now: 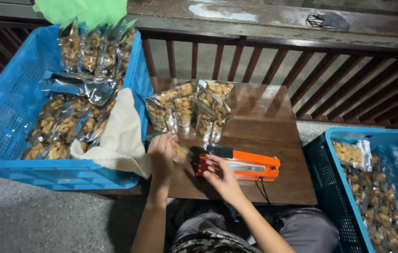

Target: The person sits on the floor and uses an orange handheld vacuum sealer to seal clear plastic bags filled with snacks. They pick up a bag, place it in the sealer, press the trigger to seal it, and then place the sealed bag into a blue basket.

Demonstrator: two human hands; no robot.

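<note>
Snack pouch [179, 151], pinched in the left hand [160, 153], is held just left of the orange heat sealer [239, 166] on the tabletop [274, 136], its long axis running left-right; right hand [221, 175] is pressed on the sealer's near end, nearer.

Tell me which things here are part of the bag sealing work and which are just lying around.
In use:
- orange heat sealer under the right hand
- snack pouch held by the left hand
- pile of pouches on the wooden table
- left blue crate and right blue crate of pouches

Lying about:
- dark face mask on the ledge
- cream cloth
</note>
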